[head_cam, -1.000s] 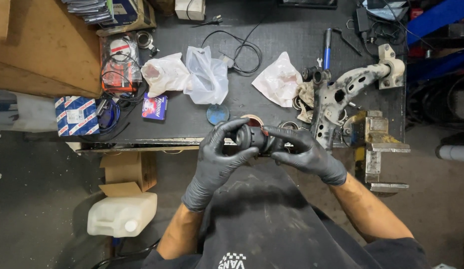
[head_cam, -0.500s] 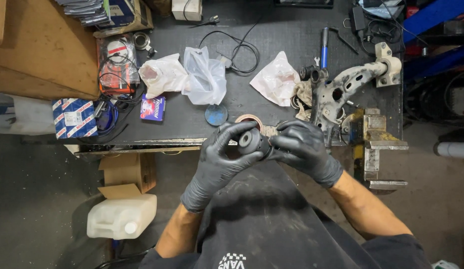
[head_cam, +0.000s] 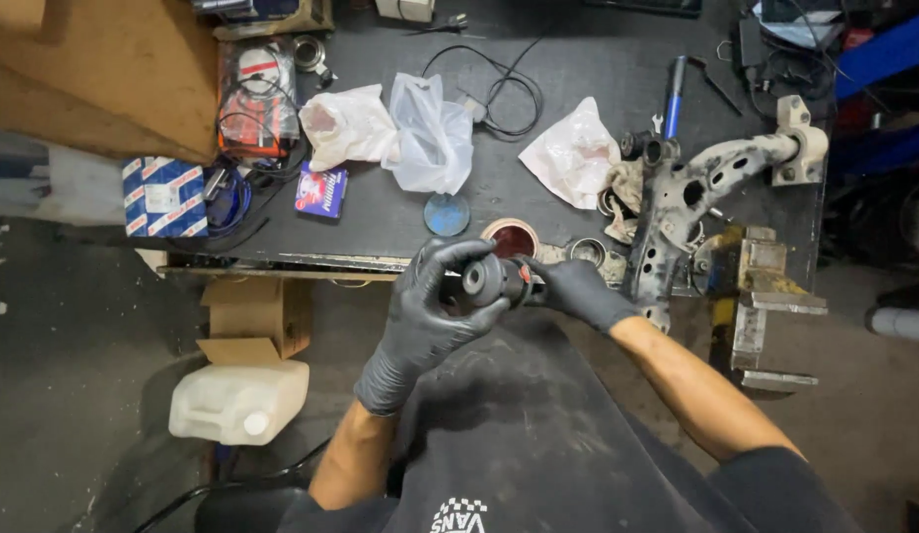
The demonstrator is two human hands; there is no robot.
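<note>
Counting across the black workbench (head_cam: 578,227): three crumpled clear plastic bags (head_cam: 435,133), one blue round lid (head_cam: 447,214), one open tin of reddish grease (head_cam: 510,238), one blue-and-white box (head_cam: 164,196), one small printed packet (head_cam: 321,190), one looped black cable (head_cam: 499,89), one blue-handled tool (head_cam: 674,96), one bare metal control arm (head_cam: 711,183), one vise (head_cam: 761,301) at the bench's right end. On the floor below left: one white plastic jug (head_cam: 239,400), one open cardboard box (head_cam: 257,316).

Two hands, both in black gloves. Left hand (head_cam: 430,311): fingers curled closed around the near end of one black cylindrical bushing (head_cam: 489,279), thumb pressed against its side. Right hand (head_cam: 573,288): fingers closed on the far end of the same part; grip detail partly hidden by the bushing.

Bushing: held horizontally, just in front of the bench's front edge, above the lap. Dark rubber body, round end face with a central bore turned toward the camera, a trace of red visible at its right side.
</note>
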